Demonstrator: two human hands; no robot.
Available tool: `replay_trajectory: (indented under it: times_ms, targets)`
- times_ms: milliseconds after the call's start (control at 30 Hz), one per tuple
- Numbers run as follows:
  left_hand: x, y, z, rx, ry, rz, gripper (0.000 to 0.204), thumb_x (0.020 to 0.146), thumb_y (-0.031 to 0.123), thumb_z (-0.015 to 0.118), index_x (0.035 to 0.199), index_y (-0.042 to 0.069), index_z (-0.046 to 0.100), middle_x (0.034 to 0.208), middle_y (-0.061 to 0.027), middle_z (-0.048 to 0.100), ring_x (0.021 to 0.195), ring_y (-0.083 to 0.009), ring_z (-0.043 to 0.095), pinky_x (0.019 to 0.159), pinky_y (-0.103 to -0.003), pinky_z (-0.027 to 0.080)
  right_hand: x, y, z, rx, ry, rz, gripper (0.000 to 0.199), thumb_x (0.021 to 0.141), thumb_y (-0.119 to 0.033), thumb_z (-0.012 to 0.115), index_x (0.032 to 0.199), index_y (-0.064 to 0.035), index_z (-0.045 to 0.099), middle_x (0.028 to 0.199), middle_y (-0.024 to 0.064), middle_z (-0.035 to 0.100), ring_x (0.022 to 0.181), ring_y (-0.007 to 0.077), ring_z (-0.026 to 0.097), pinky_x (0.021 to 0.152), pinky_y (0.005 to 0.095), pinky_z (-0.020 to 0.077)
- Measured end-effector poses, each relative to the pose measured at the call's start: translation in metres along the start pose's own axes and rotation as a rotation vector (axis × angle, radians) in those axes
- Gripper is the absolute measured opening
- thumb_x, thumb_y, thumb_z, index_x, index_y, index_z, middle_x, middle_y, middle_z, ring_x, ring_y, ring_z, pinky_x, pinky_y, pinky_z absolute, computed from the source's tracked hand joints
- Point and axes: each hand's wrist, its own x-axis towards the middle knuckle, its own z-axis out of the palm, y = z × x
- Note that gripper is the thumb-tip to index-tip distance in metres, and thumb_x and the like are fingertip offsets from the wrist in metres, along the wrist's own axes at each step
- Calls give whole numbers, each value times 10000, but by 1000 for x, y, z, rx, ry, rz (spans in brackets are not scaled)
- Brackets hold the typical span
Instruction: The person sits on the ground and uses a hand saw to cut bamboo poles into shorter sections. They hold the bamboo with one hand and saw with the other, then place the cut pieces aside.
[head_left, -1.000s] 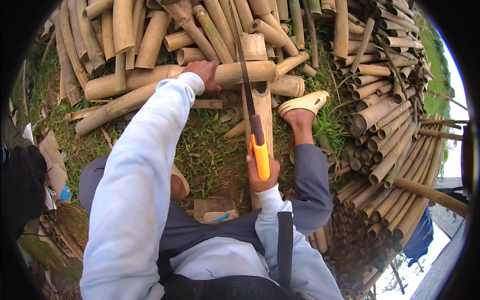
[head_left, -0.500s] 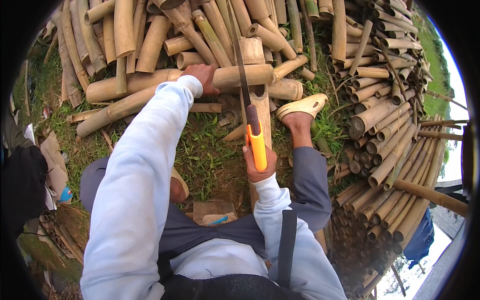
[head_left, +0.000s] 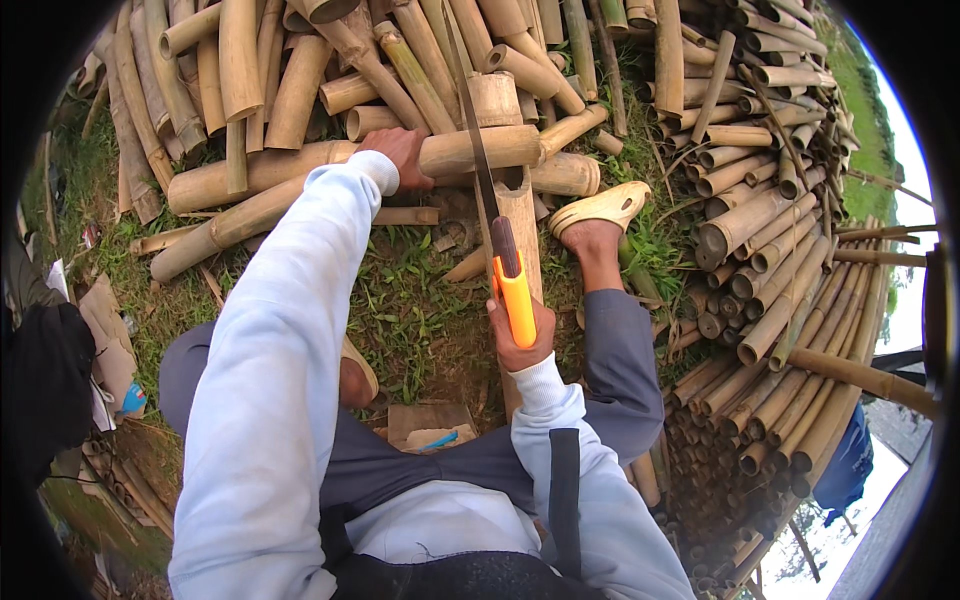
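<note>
Saw [head_left: 488,190] sits slightly farther out than a second ago, blade crossing the bamboo pole [head_left: 447,154] near its right end. Right hand [head_left: 530,352] wrapped round orange grip; left hand [head_left: 400,155] clasps pole, left of blade. Cut depth unclear.

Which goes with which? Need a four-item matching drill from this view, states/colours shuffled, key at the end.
Column one
1. Left hand
2. Saw handle
3. Saw blade
4. Right-foot clog

Column two
A. Dark, crossing the bamboo pole
B. Pale yellow, with holes
C. Gripping the bamboo pole, left of the saw
D. Orange, held in the right hand

Pairs: 1-C, 2-D, 3-A, 4-B
</note>
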Motion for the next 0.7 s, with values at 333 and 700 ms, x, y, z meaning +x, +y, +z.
replay_trajectory:
  times_ms: [333,700]
  targets:
    - [-9,-4,1,-14,8,-22,694,744,480,823,1208,-3,637,1113,-239,742,1075,-390,712,987,-464,556,-119,18,-18,-189,4,99,120,894,-37,730,1008,-1,717,699,132,647,612,279,687,615,350,533]
    - [-2,8,2,-21,36,12,669,755,468,821,1184,-5,623,1102,-238,739,1054,-413,707,958,-476,564,-101,15,-35,-186,96,-164,222,915,-86,759,1109,19,730,706,112,663,614,212,687,602,314,519]
